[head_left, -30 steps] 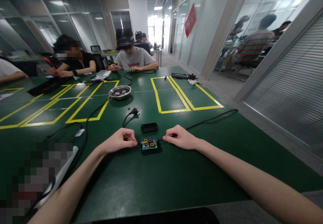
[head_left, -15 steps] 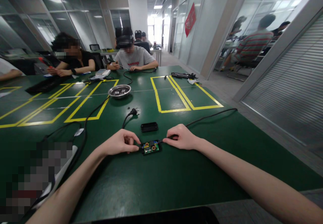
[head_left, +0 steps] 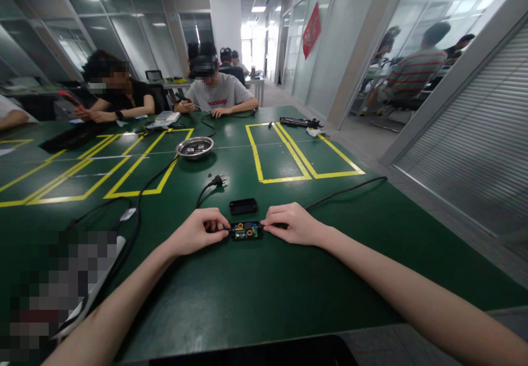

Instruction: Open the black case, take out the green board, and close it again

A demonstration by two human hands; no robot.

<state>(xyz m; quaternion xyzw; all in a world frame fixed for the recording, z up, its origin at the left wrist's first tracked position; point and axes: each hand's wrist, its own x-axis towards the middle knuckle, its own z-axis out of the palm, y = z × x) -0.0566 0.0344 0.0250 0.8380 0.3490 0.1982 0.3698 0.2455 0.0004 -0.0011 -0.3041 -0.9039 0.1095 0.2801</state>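
Between the near edge and the middle of the worktop (head_left: 264, 294), a small black case (head_left: 247, 239) lies open side up, with a board (head_left: 244, 233) bearing copper coils inside it. The left hand (head_left: 202, 231) has thumb and forefinger pinched together at the case's left end, apparently gripping the left cord (head_left: 201, 195), which comes out behind that hand and ends in a plug (head_left: 216, 181). The right hand (head_left: 291, 224) pinches likewise at the other end, seemingly on the right cord (head_left: 338, 193), which runs toward the worktop's right edge. As far as shows, the board is down in the case, though whether it and the cord ends are fully seated cannot be told. The cover (head_left: 243, 206) is not on: it lies apart, just beyond the case toward the far edge.
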